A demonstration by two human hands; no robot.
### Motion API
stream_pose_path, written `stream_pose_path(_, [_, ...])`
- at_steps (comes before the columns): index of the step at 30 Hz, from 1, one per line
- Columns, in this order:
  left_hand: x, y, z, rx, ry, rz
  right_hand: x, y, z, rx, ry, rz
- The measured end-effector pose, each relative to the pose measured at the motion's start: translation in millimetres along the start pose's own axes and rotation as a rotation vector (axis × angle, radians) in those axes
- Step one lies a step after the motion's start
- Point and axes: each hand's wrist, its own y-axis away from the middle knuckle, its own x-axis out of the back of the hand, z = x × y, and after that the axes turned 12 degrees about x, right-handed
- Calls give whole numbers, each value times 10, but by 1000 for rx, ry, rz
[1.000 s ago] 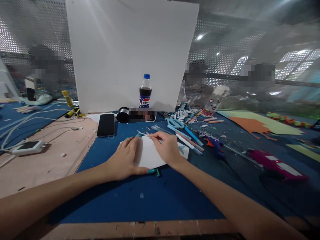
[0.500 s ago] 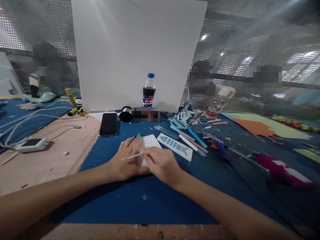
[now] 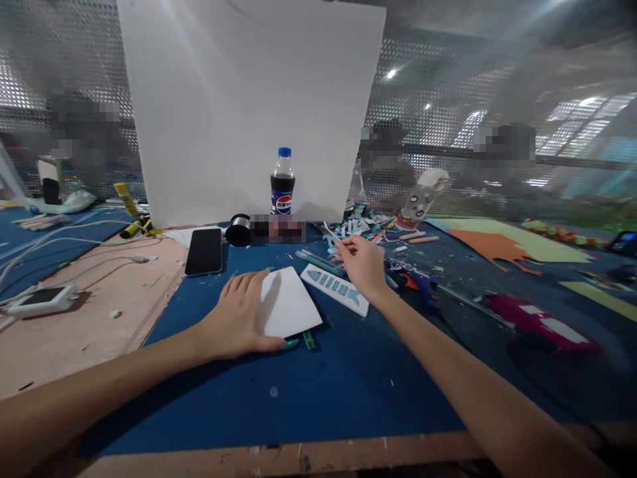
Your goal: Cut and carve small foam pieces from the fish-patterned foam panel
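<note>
My left hand (image 3: 239, 315) lies flat with fingers spread on the left part of a white foam card (image 3: 291, 307), which rests on the blue mat (image 3: 308, 392). A green ruler end (image 3: 309, 340) sticks out under the card's near edge. My right hand (image 3: 361, 262) is raised over the far right of the card, fingers pinched on a thin white strip (image 3: 329, 234). Just below that hand lies a white foam fish cutout (image 3: 334, 289) with blue marks.
A cola bottle (image 3: 282, 189), a tape roll (image 3: 237, 230) and a black phone (image 3: 204, 251) stand before a big white board (image 3: 249, 106). Scissors, pens and foam scraps (image 3: 363, 229) litter the right, with a glue gun (image 3: 423, 285) and a pink tool (image 3: 537, 323). Cables and a charger (image 3: 42, 300) lie left.
My right hand has pulled the thin white strip off the card and carried it up and to the far right. The left hand stays flat on the card. The view shifted slightly.
</note>
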Motion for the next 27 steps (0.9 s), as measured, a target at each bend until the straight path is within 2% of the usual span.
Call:
stream_pose_path(2, [36, 3, 10, -30, -6, 68, 8, -33, 75, 46, 92, 3])
stream_pose_path(5, [107, 13, 32, -107, -60, 220, -4, -56, 154, 94, 176, -135])
stream_pose_path(7, [143, 21, 45, -143, -111, 295, -27, -50, 195, 70, 220, -256])
stream_pose_path(9, [160, 29, 51, -169, -144, 326, -49, -35, 224, -12, 259, -331])
stream_pose_path(10, [163, 32, 52, -178, -151, 334, -55, -29, 230, -43, 271, -336])
stream_pose_path(12, [161, 38, 49, -195, -155, 352, -50, -24, 209, -12, 247, -277])
stream_pose_path(14, [156, 42, 42, -204, -158, 365, -31, -26, 127, 87, 126, -169])
stream_pose_path(16, [151, 42, 31, -207, -158, 373, -14, -18, -14, 86, -132, -127])
stream_pose_path(17, [148, 40, 26, -204, -157, 376, -12, -5, -100, 40, -315, -168])
stream_pose_path(19, [139, 37, 17, -198, -158, 377, -27, 43, -274, -66, -695, -360])
stream_pose_path(20, [134, 35, 16, -197, -159, 378, -42, 75, -352, -106, -814, -435])
stream_pose_path(23, [120, 33, 23, -193, -150, 386, -101, 168, -506, -114, -971, -479])
stream_pose_path(27, [143, 21, 7, -171, -115, 379, -157, 224, -543, -192, -1038, -465])
